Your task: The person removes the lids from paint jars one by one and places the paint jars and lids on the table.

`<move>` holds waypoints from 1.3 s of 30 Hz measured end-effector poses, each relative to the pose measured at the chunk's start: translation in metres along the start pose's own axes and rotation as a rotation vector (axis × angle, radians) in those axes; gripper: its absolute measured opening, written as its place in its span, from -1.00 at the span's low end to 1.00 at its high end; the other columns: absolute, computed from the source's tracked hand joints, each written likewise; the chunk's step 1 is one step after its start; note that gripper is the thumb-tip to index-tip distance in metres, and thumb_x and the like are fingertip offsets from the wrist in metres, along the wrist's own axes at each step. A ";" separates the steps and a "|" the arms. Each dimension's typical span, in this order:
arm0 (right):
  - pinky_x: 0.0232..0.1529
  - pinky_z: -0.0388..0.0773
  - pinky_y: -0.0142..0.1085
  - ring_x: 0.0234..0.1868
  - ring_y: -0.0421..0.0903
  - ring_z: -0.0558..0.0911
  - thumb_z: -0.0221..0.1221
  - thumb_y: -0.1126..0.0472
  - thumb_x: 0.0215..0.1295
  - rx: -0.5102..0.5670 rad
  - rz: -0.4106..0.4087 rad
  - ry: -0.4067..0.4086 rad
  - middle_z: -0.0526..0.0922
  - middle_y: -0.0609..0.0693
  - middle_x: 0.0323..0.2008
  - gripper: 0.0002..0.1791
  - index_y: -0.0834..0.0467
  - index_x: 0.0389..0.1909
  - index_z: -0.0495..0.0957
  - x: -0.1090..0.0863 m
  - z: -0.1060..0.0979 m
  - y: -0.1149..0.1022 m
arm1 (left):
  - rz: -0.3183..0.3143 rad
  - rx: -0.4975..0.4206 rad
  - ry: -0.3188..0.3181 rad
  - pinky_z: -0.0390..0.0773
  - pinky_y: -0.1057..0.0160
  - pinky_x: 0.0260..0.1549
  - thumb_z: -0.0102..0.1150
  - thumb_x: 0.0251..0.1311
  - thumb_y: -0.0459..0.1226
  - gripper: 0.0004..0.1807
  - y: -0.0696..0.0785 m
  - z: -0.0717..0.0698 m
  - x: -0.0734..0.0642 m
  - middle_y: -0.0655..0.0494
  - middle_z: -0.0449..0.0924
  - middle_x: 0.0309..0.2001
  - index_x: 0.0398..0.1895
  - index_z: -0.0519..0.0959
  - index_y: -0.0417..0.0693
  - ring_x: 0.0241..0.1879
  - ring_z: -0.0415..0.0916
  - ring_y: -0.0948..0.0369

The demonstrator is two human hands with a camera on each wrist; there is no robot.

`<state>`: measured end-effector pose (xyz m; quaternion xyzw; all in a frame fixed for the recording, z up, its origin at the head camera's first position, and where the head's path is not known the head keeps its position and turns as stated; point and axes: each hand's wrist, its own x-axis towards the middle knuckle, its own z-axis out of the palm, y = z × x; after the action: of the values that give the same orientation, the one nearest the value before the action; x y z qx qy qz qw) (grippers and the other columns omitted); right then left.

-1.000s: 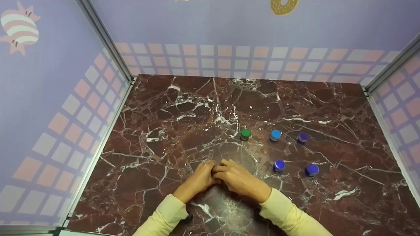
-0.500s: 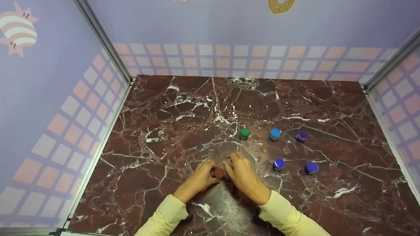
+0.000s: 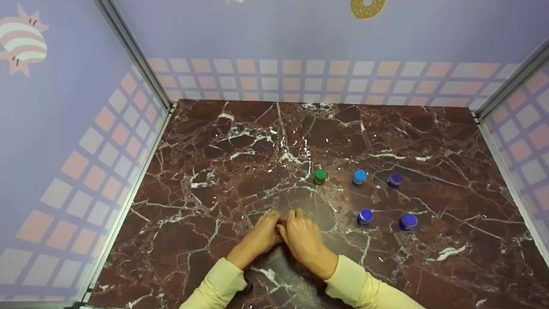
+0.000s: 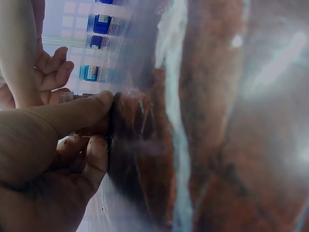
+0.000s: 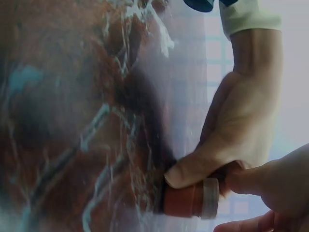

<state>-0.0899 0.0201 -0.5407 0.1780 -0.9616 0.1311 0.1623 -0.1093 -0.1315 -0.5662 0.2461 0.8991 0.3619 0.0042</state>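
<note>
A small paint jar of reddish-brown colour stands upright on the marbled tabletop, low in the right wrist view. My left hand grips it near its base, thumb along the side. The pale ribbed edge of its lid shows past the left fingers, and in the left wrist view part of the lid is visible too. Curled over the jar's top, my right hand has its thumb and a finger at the lid; other fingers hang free. In the head view both hands hide the jar.
To the right of my hands stand several capped jars: green, light blue, dark purple and two blue-violet ones, a nearer-left jar and a nearer-right jar. Patterned panels wall the table on three sides.
My right hand lifted away half a second ago, baring the jar's brownish top, and has now come back over it with its fingers turned further forward. The left hand keeps its hold.
</note>
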 end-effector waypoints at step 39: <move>0.15 0.56 -0.19 -0.02 0.01 0.55 0.27 0.54 0.09 0.216 -0.594 -0.222 0.56 0.12 -0.01 -0.70 0.24 -0.15 0.67 0.009 -0.009 0.035 | -0.032 -0.002 -0.030 0.62 0.04 -0.06 0.52 0.07 -0.29 -0.62 -0.001 0.000 0.001 -0.06 0.64 -0.15 -0.09 0.60 -0.22 -0.12 0.62 0.00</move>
<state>-0.1093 0.0515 -0.5362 0.4801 -0.8600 0.1592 0.0677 -0.1106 -0.1321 -0.5664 0.2373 0.9023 0.3591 0.0235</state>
